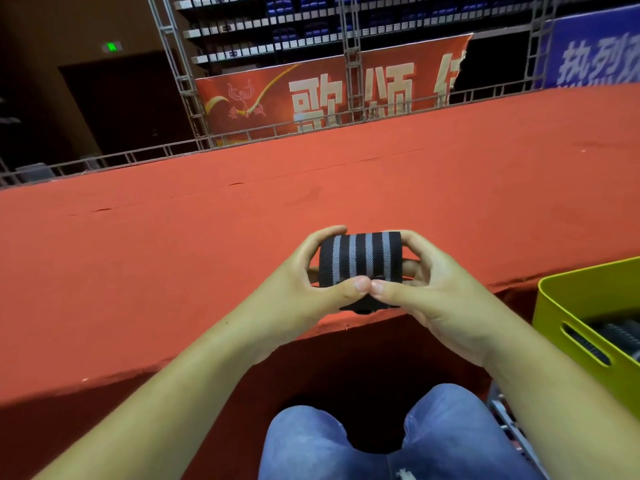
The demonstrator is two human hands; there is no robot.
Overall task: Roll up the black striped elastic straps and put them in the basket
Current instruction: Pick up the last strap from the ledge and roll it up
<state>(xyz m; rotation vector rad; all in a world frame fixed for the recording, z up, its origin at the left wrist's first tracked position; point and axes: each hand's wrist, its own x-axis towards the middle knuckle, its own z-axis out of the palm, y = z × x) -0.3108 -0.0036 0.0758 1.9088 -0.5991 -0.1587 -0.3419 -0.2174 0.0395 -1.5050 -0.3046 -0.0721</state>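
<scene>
1. Step in hand, by the look of it: the last of the rolling. A black elastic strap with grey lengthwise stripes (pixel 360 258), wound into a fat, tight cylinder, held at centre frame just over the near edge of the red felt-covered worktop (pixel 311 188).
2. Gripped from both ends: left hand (pixel 304 282) curled round the left end, right hand (pixel 443 292) round the right. Fingers (pixel 329 232) wrapped over the top and far side, both thumbs pressed tip to tip on the front face, pinning a loose tail hanging below the roll.
3. Next, probably: smooth or tuck that tail, shift the roll into the right hand alone without slackening, then carry it to the yellow-green plastic basket (pixel 561 306) at the right edge of the frame, beside the worktop's near edge. Firm squeeze called for throughout — springy webbing, likely to unwind if released early.
4. Textures: strap woven, ribbed and matte; felt fuzzy, faintly scuffed and creased; basket smooth and hard-walled, with rounded corners and a slot handle.
5. Inside the basket: dark rolled straps (pixel 623 334), only partly seen — count impossible to tell.
6. Lower middle of the frame: knees in blue denim (pixel 446 431).
</scene>
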